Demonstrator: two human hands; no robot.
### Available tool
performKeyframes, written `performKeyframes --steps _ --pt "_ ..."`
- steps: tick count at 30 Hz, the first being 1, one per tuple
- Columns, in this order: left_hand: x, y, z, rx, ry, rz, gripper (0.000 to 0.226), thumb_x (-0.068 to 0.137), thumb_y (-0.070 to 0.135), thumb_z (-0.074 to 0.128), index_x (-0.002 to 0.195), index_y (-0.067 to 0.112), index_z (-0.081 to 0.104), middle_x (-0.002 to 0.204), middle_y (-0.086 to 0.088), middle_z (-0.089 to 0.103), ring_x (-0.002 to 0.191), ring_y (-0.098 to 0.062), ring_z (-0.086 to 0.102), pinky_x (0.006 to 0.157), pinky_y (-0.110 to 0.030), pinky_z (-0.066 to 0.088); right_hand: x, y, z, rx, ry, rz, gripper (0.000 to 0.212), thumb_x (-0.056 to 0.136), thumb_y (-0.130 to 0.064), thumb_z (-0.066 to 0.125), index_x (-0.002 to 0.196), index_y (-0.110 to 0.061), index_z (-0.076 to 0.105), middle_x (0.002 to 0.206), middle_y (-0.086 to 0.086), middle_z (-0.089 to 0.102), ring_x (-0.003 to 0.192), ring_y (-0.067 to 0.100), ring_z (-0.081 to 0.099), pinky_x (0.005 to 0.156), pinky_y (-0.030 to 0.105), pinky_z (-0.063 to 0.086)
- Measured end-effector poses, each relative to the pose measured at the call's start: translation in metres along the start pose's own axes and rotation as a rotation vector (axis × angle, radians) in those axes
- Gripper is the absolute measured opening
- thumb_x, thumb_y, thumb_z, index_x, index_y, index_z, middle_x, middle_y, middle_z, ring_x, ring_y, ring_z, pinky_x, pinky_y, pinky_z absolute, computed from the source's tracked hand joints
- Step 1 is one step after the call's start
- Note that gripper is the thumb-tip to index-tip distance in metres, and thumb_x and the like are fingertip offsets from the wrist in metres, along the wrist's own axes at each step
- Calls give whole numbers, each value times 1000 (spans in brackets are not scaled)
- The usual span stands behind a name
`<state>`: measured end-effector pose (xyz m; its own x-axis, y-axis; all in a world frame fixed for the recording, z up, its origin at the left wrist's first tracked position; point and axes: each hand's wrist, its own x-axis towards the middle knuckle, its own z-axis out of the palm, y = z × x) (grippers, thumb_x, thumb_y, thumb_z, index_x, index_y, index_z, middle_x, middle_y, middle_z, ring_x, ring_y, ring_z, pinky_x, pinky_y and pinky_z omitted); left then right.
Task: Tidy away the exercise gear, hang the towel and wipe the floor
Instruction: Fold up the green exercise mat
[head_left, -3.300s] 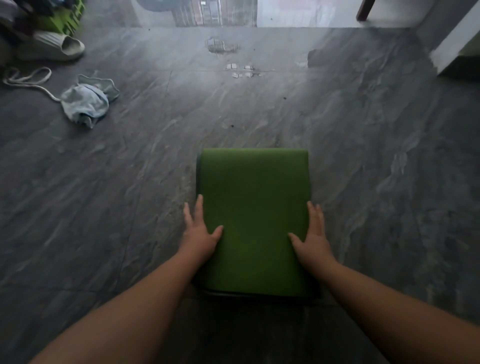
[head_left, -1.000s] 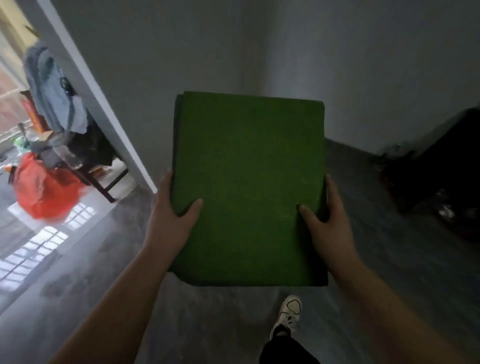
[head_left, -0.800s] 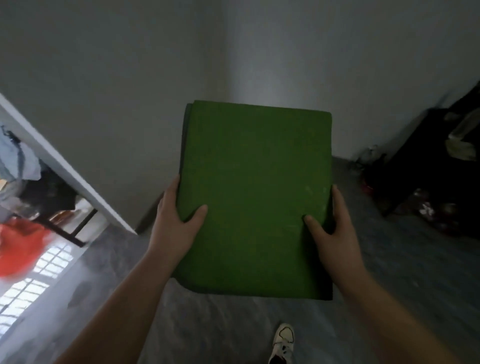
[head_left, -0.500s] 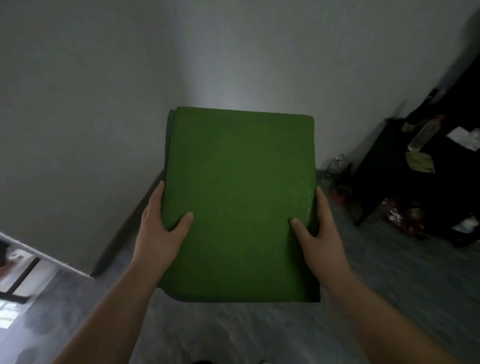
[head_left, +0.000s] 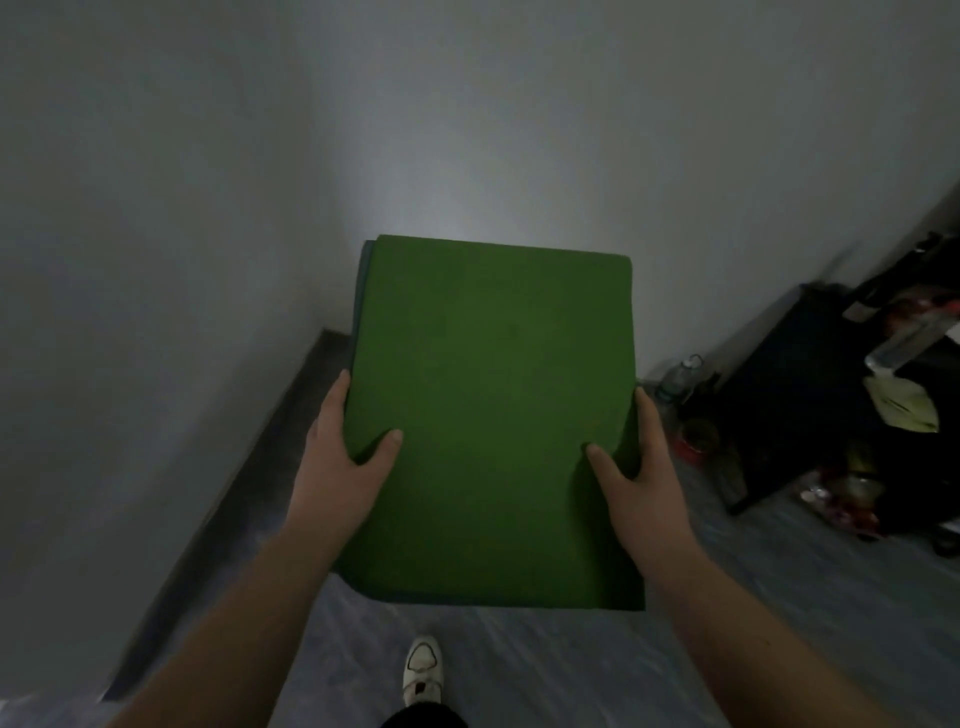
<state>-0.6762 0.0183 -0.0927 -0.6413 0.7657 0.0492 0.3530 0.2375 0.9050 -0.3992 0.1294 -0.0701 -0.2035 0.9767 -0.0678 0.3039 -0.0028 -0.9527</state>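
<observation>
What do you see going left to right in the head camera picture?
Grey wall → left hand → folded green mat → right hand → plastic bottle → black shelf unit.

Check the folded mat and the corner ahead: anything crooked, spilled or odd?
The folded green mat looks square and level between left hand and right hand. Only oddity: clutter and a bottle on the floor beside the dark shelf.
</observation>
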Motion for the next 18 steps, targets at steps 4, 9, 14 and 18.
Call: performKeyframes --steps 4,9,14,18 --pt "84 6 18 -1 -43 1 88 78 50 70 150 44 20 152 7 39 136 -17 42 113 -49 37 66 -14 21 -6 65 30 77 96 -18 64 154 -43 20 136 -26 42 122 -4 43 103 19 33" --pt "158 29 70 -2 -160 73 80 86 28 74 151 35 27 140 16 43 127 -11 46 109 -43 41 129 -4 4 6 148 90 77 95 -20 64 152 -47 21 141 -21 45 125 3 48 107 30 40" --pt "213 46 161 0 -244 133 75 86 28 74 148 34 32 143 9 46 127 -14 49 108 -47 43 202 26 -40 -1 200 138 76 94 -18 64 152 -45 23 144 -17 45 129 9 48 113 43 40" --pt "259 56 257 -25 -242 77 78 85 24 75 150 32 31 142 6 48 127 -14 50 108 -48 44 288 61 -88 -19 198 152 76 94 -18 65 151 -46 22 147 -12 44 129 10 47 113 43 39"
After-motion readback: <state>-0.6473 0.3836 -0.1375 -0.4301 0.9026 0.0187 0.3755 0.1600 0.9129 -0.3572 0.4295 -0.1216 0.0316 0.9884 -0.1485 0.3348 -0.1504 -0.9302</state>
